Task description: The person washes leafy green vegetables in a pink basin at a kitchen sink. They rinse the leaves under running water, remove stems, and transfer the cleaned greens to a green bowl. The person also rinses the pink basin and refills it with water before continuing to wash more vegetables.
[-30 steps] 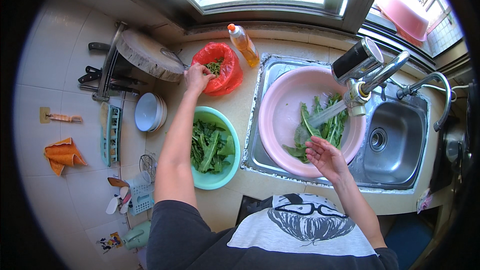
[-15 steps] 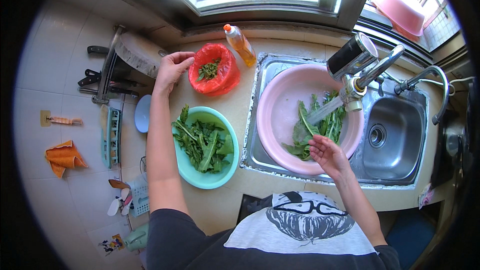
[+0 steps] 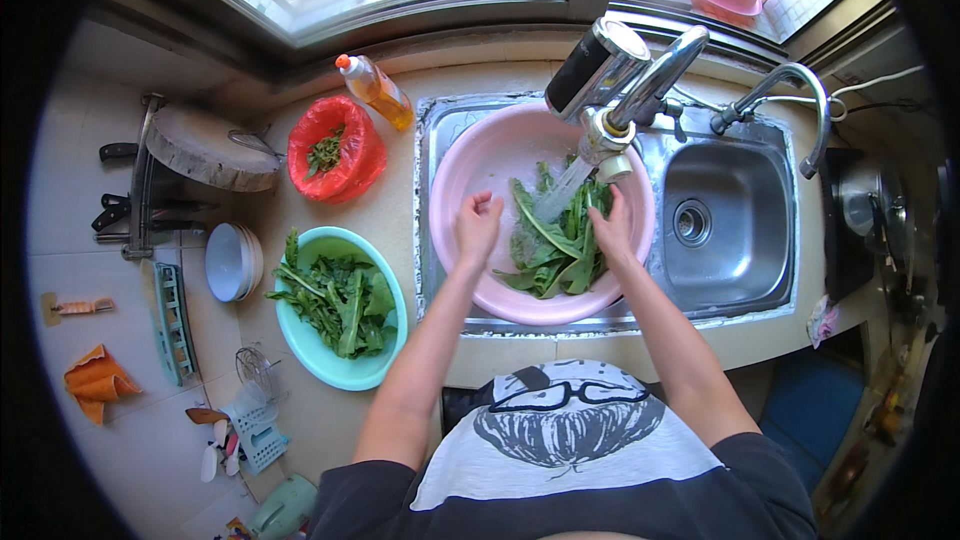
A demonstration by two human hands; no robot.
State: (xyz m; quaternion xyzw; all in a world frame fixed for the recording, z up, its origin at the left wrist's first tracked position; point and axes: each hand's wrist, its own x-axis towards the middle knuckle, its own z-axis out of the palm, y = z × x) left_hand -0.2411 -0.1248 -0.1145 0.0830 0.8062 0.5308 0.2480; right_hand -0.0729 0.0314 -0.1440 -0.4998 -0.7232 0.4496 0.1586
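Note:
Water pours from the tap onto long leafy greens in a pink basin, which stands in the left sink bowl. My left hand hovers inside the basin's left part, apart from the leaves, fingers loosely bent with nothing in them. At the right edge of the greens, my right hand touches the leaves, thumb and fingers apart. More greens lie in a mint-green bowl on the counter to the left. Behind that bowl, a red plastic bag lines a container holding leaf scraps.
An orange-capped bottle stands beside the red bag. White bowls, a round wooden chopping board and a knife rack are at the left wall. Right of the basin is a steel sink bowl with a curved spout.
My left hand has moved right, from beside the red bag to over the pink basin. My right hand has shifted to the right side of the greens. The view has turned rightward.

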